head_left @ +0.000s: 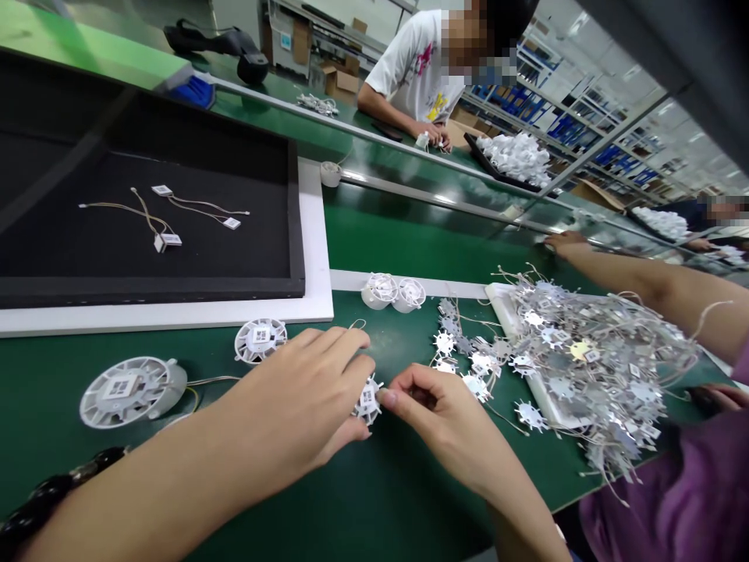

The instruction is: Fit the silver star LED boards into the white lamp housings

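Note:
My left hand (pixel 316 382) reaches in from the left, its fingers curled around a small white round plastic housing (pixel 368 400) with a square printed label, just above the green bench. Much of that housing is hidden behind the fingers. At its right edge, the thumb and forefinger of my right hand (pixel 438 414) are pinched together; what they grip is too small to make out. Left of my hands, a larger spoked housing (pixel 133 392) and a smaller one (pixel 260 341) lie with labels facing up. Two more housings (pixel 393 292) stand side by side beyond my hands.
Star-shaped metal plates with wires (pixel 591 375) are heaped over a white tray (pixel 503 308) at right. A black tray (pixel 234 265) holds several wired pieces. Across the bench a co-worker (pixel 409 86) handles small parts; another person's arm (pixel 637 277) reaches in from the right.

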{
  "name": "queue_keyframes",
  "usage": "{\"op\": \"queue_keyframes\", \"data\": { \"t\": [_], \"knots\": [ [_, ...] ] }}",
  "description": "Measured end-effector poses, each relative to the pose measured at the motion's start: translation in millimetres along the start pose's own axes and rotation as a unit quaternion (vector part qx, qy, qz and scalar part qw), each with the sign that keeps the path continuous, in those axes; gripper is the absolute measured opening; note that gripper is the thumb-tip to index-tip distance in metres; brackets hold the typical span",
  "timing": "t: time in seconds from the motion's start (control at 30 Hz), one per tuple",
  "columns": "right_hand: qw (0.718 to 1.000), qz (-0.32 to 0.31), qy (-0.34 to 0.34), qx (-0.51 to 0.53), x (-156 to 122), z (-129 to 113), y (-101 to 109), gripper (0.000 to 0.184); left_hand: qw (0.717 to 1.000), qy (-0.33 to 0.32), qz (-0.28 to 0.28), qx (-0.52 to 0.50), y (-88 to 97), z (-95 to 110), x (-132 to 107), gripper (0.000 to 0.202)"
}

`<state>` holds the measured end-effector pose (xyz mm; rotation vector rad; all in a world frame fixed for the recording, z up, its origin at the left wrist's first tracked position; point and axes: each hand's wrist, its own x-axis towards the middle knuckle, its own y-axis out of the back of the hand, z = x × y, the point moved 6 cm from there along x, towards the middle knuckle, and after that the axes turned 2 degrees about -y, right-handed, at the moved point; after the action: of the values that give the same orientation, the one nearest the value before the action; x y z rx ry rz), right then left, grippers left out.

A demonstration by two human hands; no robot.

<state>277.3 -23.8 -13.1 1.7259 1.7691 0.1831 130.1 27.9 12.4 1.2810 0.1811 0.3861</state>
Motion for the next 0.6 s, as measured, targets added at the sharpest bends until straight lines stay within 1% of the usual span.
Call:
{"op": "queue_keyframes", "data": {
  "t": [0.1, 0.2, 0.3, 0.4, 0.47, 0.6],
  "knots": [
    [1.0, -0.006, -0.005, -0.03, 1, 2, -3, 0.033, 1.0, 0.014, -0.025, 0.003, -7.1, 0, -1, 0.036],
    [0.999, -0.013, -0.015, -0.05, 3, 3, -4, 0.032, 0.997, 0.034, -0.063, 0.002, -12.1, -2, 1, 0.035],
    [0.998, -0.02, -0.022, -0.058, 3, 4, -5, 0.032, 0.994, 0.044, -0.096, -0.001, -13.0, -3, 3, 0.033],
    [0.998, -0.022, -0.026, -0.059, 3, 6, -5, 0.032, 0.992, 0.055, -0.115, -0.003, -12.8, -5, 4, 0.028],
    [0.998, -0.021, -0.029, -0.059, 3, 6, -5, 0.031, 0.992, 0.061, -0.107, -0.003, -12.5, -6, 4, 0.028],
    [0.998, -0.021, -0.025, -0.06, 3, 5, -6, 0.031, 0.996, 0.055, -0.066, -0.003, -14.3, -8, 1, 0.031]
  ]
}}
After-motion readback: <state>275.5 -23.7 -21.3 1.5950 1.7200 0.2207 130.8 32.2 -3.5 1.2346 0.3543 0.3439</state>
